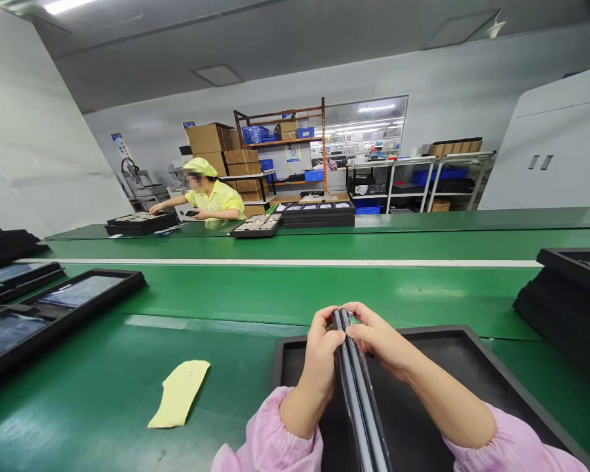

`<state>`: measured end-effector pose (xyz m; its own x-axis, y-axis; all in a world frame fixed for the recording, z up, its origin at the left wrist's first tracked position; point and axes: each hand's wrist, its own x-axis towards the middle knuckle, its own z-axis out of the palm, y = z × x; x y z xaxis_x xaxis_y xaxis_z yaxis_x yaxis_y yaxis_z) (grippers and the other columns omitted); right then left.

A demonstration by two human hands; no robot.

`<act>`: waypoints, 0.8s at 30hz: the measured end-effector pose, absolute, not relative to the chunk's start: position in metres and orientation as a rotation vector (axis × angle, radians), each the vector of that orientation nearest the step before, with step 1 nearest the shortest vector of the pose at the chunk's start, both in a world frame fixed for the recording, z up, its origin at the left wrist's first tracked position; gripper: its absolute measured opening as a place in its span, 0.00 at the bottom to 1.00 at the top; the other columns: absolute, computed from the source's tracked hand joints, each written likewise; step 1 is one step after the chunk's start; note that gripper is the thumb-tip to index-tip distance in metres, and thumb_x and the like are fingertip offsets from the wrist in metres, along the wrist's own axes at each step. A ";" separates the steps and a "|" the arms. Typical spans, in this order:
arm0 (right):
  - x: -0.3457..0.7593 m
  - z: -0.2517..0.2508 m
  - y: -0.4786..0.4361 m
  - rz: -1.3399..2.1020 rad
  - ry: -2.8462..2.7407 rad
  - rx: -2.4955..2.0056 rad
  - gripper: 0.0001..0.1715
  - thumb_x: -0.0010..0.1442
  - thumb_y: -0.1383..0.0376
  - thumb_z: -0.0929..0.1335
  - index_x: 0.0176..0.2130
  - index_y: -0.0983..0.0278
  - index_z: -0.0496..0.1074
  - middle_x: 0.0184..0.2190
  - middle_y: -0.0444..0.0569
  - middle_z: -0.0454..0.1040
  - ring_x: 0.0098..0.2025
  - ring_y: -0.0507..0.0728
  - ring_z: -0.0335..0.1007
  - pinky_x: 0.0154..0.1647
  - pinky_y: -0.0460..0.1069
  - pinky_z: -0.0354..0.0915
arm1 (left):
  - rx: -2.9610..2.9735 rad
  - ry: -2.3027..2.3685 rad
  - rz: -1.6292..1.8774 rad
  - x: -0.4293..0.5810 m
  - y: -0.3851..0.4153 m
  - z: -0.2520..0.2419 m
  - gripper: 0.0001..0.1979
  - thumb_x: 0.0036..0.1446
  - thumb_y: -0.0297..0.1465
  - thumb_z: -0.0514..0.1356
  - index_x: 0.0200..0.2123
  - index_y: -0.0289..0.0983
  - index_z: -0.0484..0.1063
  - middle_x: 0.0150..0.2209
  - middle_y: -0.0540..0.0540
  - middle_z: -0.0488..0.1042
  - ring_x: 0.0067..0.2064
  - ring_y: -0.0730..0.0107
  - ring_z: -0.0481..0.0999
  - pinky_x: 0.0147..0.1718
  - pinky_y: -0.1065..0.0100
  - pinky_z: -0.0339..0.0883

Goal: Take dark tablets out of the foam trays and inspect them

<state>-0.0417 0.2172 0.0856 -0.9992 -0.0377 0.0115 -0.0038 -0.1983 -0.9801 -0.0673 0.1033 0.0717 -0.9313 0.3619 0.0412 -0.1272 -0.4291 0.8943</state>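
Two slim grey tablet-like devices point(358, 400) stand on edge side by side in front of me, their long narrow sides facing up. My left hand point(320, 359) grips the far end of the pair from the left, thumb on the top edge. From the other side, my right hand point(381, 342) closes on the same end, with its thumb close to the left one. Clear film shows along the devices' sides. Below them lies a black tray point(437, 357) with a raised rim; the devices and my arms hide part of it.
A yellow paper piece point(179, 393) lies left on the green work surface point(226, 288). Black trays with film-covered flat panels point(83, 290) are at far left. Stacked black trays point(565, 308) stand at right. Across the bench, a co-worker in yellow point(216, 200) reaches into a tray point(142, 224).
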 end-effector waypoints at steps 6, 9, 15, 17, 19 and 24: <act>-0.037 0.088 0.222 -2.328 1.983 -0.116 0.25 0.44 0.63 0.67 0.43 0.63 0.59 0.31 0.44 0.68 0.25 0.51 0.64 0.21 0.43 0.61 | 0.407 1.439 2.424 -0.068 0.101 0.071 0.22 0.35 0.31 0.58 0.39 0.37 0.66 0.34 0.48 0.69 0.33 0.68 0.68 0.29 0.69 0.64; -0.034 0.091 0.224 -2.260 2.026 -0.134 0.29 0.43 0.64 0.67 0.46 0.63 0.57 0.31 0.45 0.69 0.27 0.51 0.65 0.23 0.44 0.63 | 0.460 1.381 2.419 -0.068 0.100 0.068 0.25 0.33 0.30 0.58 0.41 0.37 0.65 0.35 0.48 0.69 0.33 0.68 0.68 0.29 0.69 0.63; -0.032 0.095 0.225 -2.214 2.091 -0.101 0.29 0.42 0.65 0.66 0.45 0.64 0.57 0.29 0.43 0.67 0.26 0.52 0.65 0.22 0.43 0.63 | 0.551 1.463 2.373 -0.067 0.100 0.067 0.25 0.35 0.31 0.58 0.42 0.37 0.64 0.41 0.45 0.68 0.39 0.63 0.68 0.35 0.67 0.63; -0.031 0.097 0.224 -2.212 2.095 -0.098 0.30 0.42 0.64 0.66 0.46 0.64 0.58 0.30 0.44 0.68 0.28 0.53 0.66 0.22 0.43 0.64 | 0.571 1.477 2.379 -0.068 0.100 0.066 0.25 0.36 0.31 0.58 0.43 0.37 0.65 0.41 0.46 0.68 0.41 0.62 0.68 0.38 0.66 0.63; -0.030 0.098 0.223 -2.214 2.112 -0.089 0.31 0.42 0.63 0.66 0.47 0.64 0.58 0.30 0.45 0.69 0.29 0.53 0.66 0.21 0.43 0.64 | 0.559 1.489 2.392 -0.070 0.100 0.066 0.25 0.36 0.31 0.58 0.43 0.37 0.65 0.40 0.46 0.68 0.43 0.62 0.67 0.40 0.65 0.63; -0.030 0.099 0.221 -2.225 2.158 -0.059 0.30 0.42 0.64 0.67 0.46 0.65 0.60 0.34 0.47 0.69 0.29 0.53 0.65 0.21 0.44 0.65 | 0.537 1.555 2.385 -0.071 0.101 0.066 0.24 0.35 0.30 0.56 0.42 0.36 0.65 0.41 0.46 0.69 0.46 0.60 0.66 0.46 0.64 0.61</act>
